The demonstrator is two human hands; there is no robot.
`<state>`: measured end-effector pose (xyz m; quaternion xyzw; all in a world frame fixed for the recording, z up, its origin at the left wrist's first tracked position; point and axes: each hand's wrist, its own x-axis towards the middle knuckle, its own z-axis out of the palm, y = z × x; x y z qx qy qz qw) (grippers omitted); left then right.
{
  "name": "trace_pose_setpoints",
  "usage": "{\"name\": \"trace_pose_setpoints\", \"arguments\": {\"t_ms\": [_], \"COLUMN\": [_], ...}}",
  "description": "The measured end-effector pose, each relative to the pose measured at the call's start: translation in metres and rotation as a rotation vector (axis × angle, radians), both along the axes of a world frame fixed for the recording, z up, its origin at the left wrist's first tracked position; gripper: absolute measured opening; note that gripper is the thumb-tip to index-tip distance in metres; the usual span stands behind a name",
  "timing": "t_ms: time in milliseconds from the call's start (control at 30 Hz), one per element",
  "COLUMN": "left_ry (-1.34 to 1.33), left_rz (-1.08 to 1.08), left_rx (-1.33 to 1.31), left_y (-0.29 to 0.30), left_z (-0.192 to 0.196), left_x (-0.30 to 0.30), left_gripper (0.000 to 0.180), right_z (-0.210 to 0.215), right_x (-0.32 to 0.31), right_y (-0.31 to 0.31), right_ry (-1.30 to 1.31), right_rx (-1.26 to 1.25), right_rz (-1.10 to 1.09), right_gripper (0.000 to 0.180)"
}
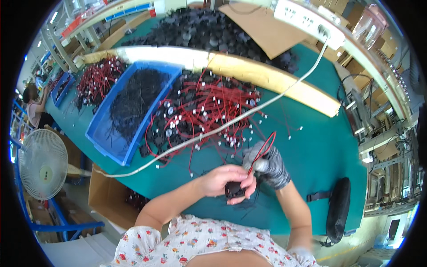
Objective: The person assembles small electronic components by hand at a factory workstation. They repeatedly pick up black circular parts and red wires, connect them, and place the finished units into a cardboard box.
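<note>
Green bench (320, 147) w/ fan pile (200, 111), blue tray (104, 133).

small black fan (234, 190) mostly hidden by left hand (224, 180), distant person (34, 104) blurred

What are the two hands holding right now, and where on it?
The bare left hand holds a small black fan by its body. The gloved right hand pinches the fan's red wires near their base.

A green worktable (320, 147) in a workshop, white fan (43, 163) beside it.
</note>
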<state>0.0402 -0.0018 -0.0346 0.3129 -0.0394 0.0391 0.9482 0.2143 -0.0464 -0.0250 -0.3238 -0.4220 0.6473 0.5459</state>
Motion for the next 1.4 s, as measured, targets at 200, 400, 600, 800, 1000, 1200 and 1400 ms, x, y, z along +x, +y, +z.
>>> {"name": "trace_pose_setpoints", "arguments": {"t_ms": [200,400,600,800,1000,1200,1400], "left_ry": [0.001,0.016,0.106,0.170,0.211,0.211,0.217], "left_rz": [0.031,0.071,0.245,0.384,0.410,0.394,0.319], "left_rx": [0.019,0.026,0.056,0.184,0.248,0.216,0.160], "left_y": [0.001,0.002,0.002,0.005,0.004,0.008,0.012], "left_z": [0.011,0.009,0.004,0.007,0.002,0.000,0.000], "left_x": [0.000,0.003,0.002,0.006,0.009,0.008,0.006], "left_gripper": [0.025,0.025,0.025,0.030,0.032,0.027,0.022], "right_z": [0.021,0.019,0.011,-0.003,-0.003,0.008,0.006], "right_x": [-0.005,-0.002,-0.009,-0.007,0.000,0.010,0.011], "right_y": [-0.005,-0.002,0.000,0.007,0.011,0.018,0.017], "right_ry": [0.010,-0.057,-0.102,-0.323,-0.931,-1.388,-1.490], "right_rx": [-0.063,-0.010,-0.060,0.131,0.617,0.883,0.936], "right_rz": [-0.073,-0.153,-0.385,-0.671,-0.613,-0.441,-0.403], "right_gripper": [0.032,0.028,0.019,0.012,0.030,0.037,0.032]}}
